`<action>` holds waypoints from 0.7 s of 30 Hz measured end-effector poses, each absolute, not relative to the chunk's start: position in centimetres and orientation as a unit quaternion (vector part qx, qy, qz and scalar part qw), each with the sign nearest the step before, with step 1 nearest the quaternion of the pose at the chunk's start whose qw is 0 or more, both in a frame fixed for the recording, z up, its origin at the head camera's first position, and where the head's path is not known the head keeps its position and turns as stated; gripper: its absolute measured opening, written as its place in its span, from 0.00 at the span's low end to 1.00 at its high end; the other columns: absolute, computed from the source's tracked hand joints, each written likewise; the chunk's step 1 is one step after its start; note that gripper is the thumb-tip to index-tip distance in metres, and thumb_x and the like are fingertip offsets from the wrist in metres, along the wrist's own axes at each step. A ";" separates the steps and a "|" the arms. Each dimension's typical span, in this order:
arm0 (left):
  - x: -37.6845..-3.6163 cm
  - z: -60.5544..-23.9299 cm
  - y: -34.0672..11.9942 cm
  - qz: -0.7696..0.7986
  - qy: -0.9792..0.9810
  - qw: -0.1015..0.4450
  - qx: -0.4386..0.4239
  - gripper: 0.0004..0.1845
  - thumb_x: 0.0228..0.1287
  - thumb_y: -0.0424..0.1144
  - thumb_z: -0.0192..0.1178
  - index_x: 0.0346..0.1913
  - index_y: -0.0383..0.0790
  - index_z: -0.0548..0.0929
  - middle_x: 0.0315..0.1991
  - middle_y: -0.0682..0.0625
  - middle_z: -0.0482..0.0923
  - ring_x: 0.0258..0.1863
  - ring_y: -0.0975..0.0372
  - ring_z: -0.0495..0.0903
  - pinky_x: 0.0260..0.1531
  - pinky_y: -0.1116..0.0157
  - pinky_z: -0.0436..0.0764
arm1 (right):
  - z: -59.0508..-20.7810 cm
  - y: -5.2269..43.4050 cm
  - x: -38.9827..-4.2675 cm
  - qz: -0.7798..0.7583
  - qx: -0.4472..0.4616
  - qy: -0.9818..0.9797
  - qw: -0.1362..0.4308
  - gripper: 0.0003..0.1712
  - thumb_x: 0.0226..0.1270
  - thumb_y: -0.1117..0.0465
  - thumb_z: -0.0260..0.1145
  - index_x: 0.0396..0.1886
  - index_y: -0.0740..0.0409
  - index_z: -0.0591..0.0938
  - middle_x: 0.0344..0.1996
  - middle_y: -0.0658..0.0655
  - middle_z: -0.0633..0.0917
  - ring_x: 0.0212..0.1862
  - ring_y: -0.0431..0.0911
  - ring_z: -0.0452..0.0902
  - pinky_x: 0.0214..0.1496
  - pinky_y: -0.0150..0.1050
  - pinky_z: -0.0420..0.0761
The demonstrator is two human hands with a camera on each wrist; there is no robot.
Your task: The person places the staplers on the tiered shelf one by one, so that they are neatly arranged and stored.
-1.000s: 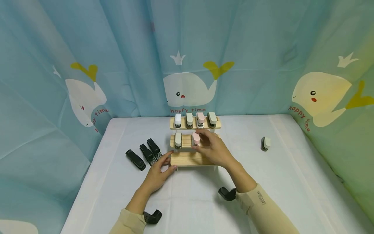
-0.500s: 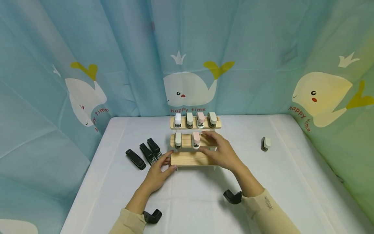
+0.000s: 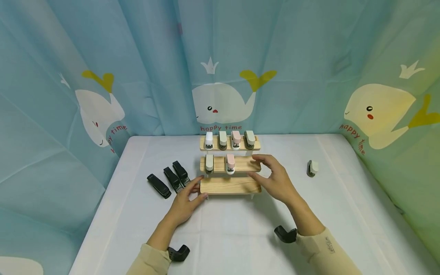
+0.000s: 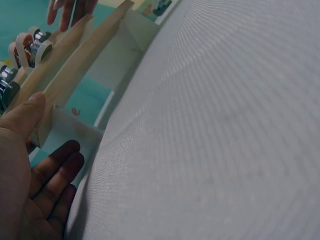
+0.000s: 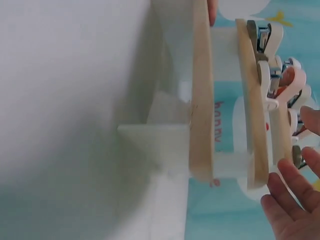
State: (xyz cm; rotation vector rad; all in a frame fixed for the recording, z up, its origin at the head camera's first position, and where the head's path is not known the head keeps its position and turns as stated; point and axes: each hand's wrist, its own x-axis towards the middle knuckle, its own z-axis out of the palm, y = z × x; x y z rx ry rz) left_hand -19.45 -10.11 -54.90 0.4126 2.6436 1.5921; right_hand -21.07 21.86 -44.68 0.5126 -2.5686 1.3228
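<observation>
A three-tier wooden stand (image 3: 229,186) stands mid-table. Its top tier carries several small staplers (image 3: 229,139). The middle tier bears a white stapler (image 3: 209,163) and a pink stapler (image 3: 230,163); the bottom tier is bare. My left hand (image 3: 187,198) lies flat on the table with its thumb against the bottom tier's left end, as the left wrist view confirms: hand (image 4: 30,165), stand (image 4: 75,65). My right hand (image 3: 275,180) hovers at the stand's right end, fingers relaxed and holding nothing. The right wrist view shows its fingers (image 5: 292,197) beside the shelf ends (image 5: 201,100).
Three black staplers (image 3: 168,180) lie on the white table (image 3: 227,236) left of the stand. A small pale stapler (image 3: 312,168) sits alone at the right. Whale-print blue curtains close in the back and sides.
My right hand has left the pink stapler on the middle tier and slid rightward to the stand's right end. The left hand has stayed put.
</observation>
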 end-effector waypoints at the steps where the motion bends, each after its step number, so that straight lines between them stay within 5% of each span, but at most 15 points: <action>1: -19.4 -54.9 -10.1 0.511 0.849 0.015 0.131 0.35 0.61 0.63 0.60 0.70 0.69 0.63 0.51 0.63 0.80 0.55 0.64 0.78 0.60 0.48 0.70 | -44.8 22.1 -21.0 0.449 0.173 -0.870 0.106 0.31 0.61 0.52 0.71 0.63 0.52 0.74 0.61 0.49 0.77 0.65 0.47 0.69 0.66 0.51 0.68; 8: -19.3 -54.8 -10.2 0.511 0.850 0.022 0.123 0.34 0.61 0.63 0.59 0.70 0.73 0.62 0.51 0.62 0.79 0.55 0.64 0.77 0.61 0.49 0.70 | -45.0 24.1 -20.7 0.457 0.150 -0.871 0.097 0.30 0.63 0.52 0.70 0.63 0.50 0.73 0.62 0.49 0.75 0.67 0.51 0.67 0.67 0.55 0.65; 21: -19.7 -54.8 -10.0 0.514 0.846 0.012 0.138 0.36 0.60 0.60 0.62 0.72 0.64 0.63 0.53 0.63 0.80 0.55 0.61 0.79 0.60 0.49 0.72 | -45.6 28.1 -20.9 0.410 0.099 -0.903 0.083 0.33 0.63 0.48 0.69 0.66 0.49 0.71 0.64 0.53 0.72 0.65 0.55 0.66 0.63 0.55 0.67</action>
